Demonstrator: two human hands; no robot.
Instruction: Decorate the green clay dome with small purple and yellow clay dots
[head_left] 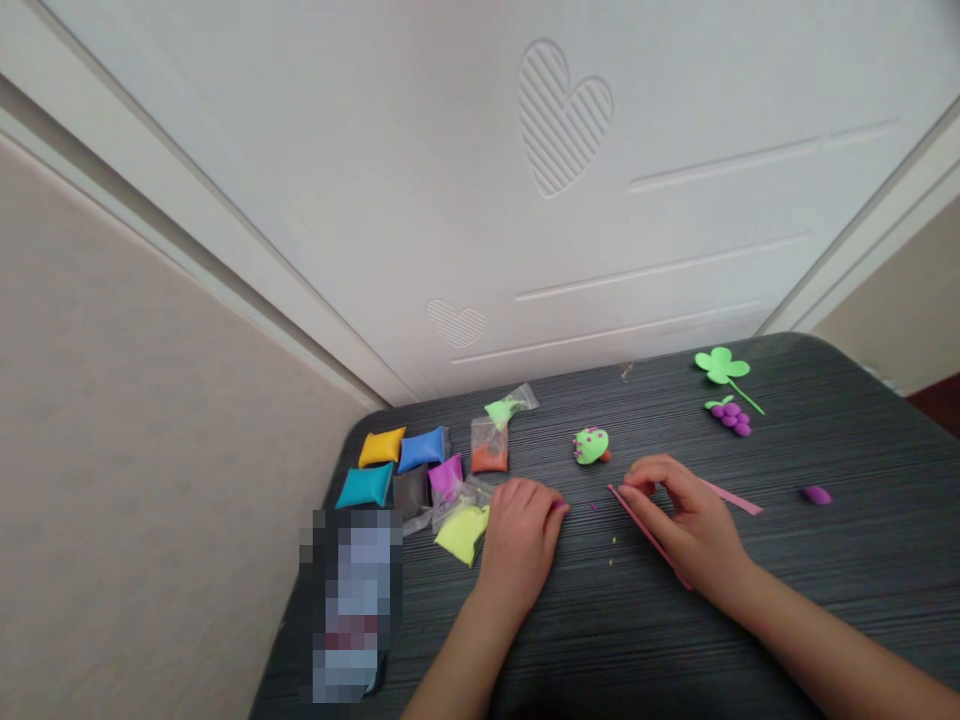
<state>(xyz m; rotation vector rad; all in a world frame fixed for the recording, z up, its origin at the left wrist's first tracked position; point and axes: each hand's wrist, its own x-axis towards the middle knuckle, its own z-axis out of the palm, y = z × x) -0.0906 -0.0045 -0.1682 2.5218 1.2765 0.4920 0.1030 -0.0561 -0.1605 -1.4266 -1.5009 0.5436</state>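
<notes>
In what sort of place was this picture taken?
Probably a room in a home: a white door-like panel with heart patterns stands behind a dark table, where small coloured packets lie.

I'm probably in a home, though little of the room shows: a white panel with carved hearts stands behind my dark wood-grain tabletop's far edge. A plain wall flanks the left edge, and coloured packets lie near the far left corner.
</notes>
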